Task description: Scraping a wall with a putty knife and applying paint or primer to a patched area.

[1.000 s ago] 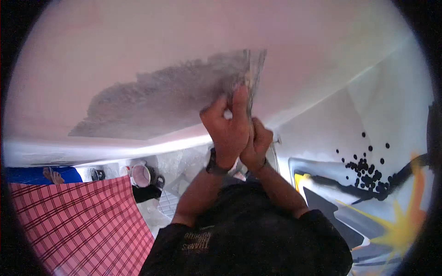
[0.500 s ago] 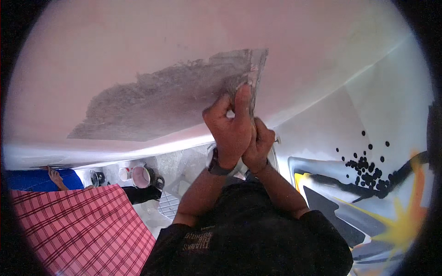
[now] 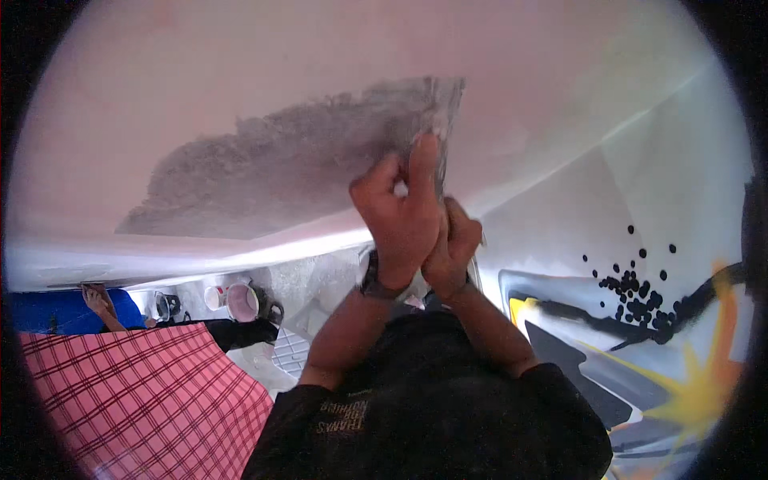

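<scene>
My left hand (image 3: pixel 400 228), with a dark watch (image 3: pixel 371 276) on its wrist, is closed with its thumb pressed upward on a wide, thin spreader blade (image 3: pixel 450 108). The blade is smeared grey, stands nearly upright and lies against the pinkish wall (image 3: pixel 264 48). My right hand (image 3: pixel 458 244) is closed just below and to the right, gripping the blade's lower end, which the hands mostly hide. To the left of the blade a grey, ragged-edged patch of filler (image 3: pixel 256 172) covers part of the wall.
At lower left is a person in a pink checked shirt (image 3: pixel 144 384); a hand (image 3: pixel 96 302) holds a flat brown thing near the wall. Buckets (image 3: pixel 242 302) and a white grid-like rack (image 3: pixel 292 352) stand on the floor. A painted wall (image 3: pixel 640 344) rises at right.
The blade and both hands look nearly the same; the wall patch sits slightly higher in view. The other person's hand now shows a flat brown thing more plainly.
</scene>
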`<state>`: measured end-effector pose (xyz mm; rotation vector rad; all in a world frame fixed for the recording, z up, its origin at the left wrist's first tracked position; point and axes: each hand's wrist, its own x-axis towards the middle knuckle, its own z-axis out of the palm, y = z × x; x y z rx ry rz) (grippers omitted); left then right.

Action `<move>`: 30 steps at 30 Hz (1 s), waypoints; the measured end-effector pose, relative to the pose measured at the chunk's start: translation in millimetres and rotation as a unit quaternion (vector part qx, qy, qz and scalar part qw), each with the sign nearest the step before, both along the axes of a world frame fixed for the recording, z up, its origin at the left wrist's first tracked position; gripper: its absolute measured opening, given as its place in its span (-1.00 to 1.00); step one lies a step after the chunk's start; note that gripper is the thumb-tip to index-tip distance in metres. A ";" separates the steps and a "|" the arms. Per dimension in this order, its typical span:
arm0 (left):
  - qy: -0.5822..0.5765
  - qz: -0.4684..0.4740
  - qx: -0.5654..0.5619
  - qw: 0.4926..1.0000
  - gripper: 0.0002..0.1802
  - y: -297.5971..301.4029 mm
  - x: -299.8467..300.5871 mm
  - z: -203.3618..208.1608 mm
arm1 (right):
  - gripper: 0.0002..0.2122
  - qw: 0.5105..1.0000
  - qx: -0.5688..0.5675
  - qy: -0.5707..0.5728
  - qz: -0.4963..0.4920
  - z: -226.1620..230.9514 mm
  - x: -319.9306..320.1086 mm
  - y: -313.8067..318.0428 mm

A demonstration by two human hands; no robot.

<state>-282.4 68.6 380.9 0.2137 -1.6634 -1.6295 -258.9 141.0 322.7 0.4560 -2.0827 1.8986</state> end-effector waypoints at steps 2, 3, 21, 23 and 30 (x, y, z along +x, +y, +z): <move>0.027 0.022 -0.034 0.999 -0.57 0.5 0.3 4.6 | -0.70 1.000 -0.010 -0.003 0.003 4.3 -1.7 -2.1; -0.003 0.043 -0.020 0.999 -0.57 -0.6 -0.5 5.6 | -0.70 0.998 -0.043 0.033 0.016 5.3 -2.7 -1.8; -0.086 0.033 -0.057 0.994 -0.69 23.1 14.2 -68.6 | -0.70 0.999 -0.030 -0.030 0.028 -83.9 11.2 19.5; -0.102 0.019 -0.042 0.994 -0.69 25.6 14.4 -70.2 | -0.69 0.999 -0.003 -0.032 0.010 -87.0 10.4 21.0; -0.082 0.038 -0.035 0.995 -0.68 34.0 10.1 -70.8 | -0.70 1.000 0.014 -0.022 0.016 -85.3 3.4 30.5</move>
